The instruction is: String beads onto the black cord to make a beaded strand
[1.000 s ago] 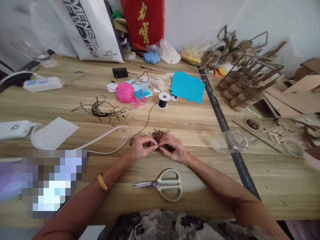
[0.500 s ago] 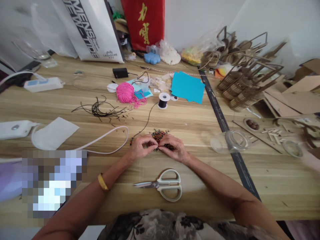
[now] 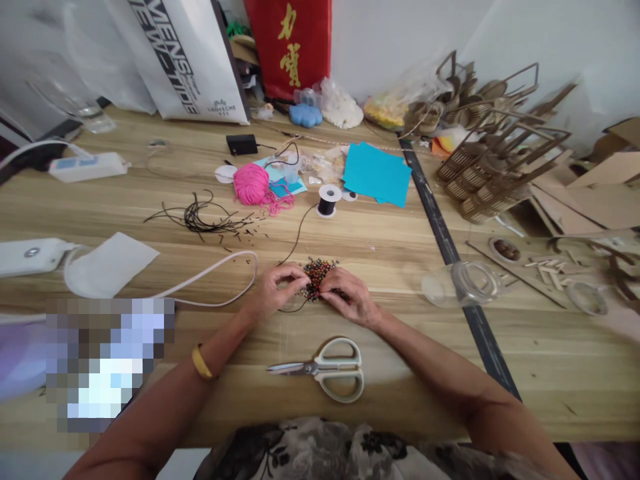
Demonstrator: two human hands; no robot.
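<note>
- Left hand (image 3: 274, 288) has drawn back from the right hand (image 3: 351, 297), opening a gap over the beads (image 3: 315, 271).
- On both hands, thumb and finger tips are together; what they pinch is too small to tell.
- Beads lie heaped on the surface (image 3: 400, 360) between and just beyond the hands; black cord (image 3: 299, 233) runs from a spool (image 3: 327, 208) to the left hand.
- White bag (image 3: 210, 73): "MENS", "TIDE", smaller lettering, seemingly "LAOYECHE".
- Red bag (image 3: 315, 40): gold characters, "力" uppermost.
</note>
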